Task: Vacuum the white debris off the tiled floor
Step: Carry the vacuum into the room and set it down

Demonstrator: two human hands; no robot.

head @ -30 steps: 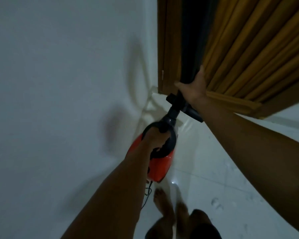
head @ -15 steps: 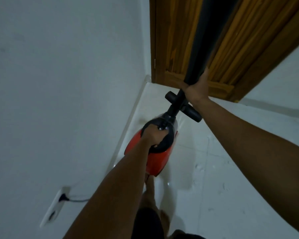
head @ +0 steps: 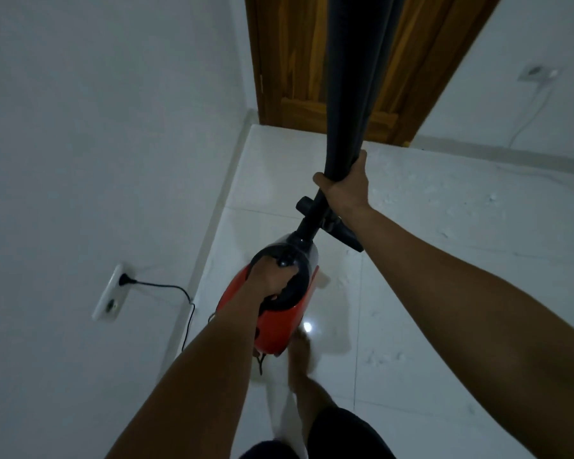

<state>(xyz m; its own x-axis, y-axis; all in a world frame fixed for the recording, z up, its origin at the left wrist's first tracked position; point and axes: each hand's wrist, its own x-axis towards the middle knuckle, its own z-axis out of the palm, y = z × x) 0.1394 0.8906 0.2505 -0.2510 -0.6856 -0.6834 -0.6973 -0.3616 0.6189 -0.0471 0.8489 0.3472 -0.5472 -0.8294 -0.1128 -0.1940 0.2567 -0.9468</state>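
Right of the vacuum cleaner [head: 279, 329], white debris [head: 383, 357] lies scattered in specks and small clumps over the pale tiled floor [head: 461, 326], with more of it farther right and beyond the vacuum cleaner toward the far wall. At the top of the vacuum cleaner's red body the left hand [head: 269, 279] grips the black loop handle [head: 295, 293], fingers curled tight round it. Just past the vacuum cleaner's neck the right hand [head: 345, 190] is clamped on the black tube [head: 355, 77], thumb on one side and fingers wrapped round the other, and the tube rises out of the top of the view. A black nozzle piece [head: 345, 235] sits crosswise on the neck, between the right hand and the red body. Below the vacuum cleaner a bare foot [head: 302, 356] stands on the tiles. Left of the vacuum cleaner a white wall socket [head: 108, 293] holds a black plug [head: 124, 279], whose cord [head: 176, 289] droops down the wall toward the floor. Beyond the vacuum cleaner, behind the tube, stands a wooden door [head: 295, 61]; far to the upper right of the vacuum cleaner a second socket [head: 539, 73] sits on the wall with a pale cable hanging from it
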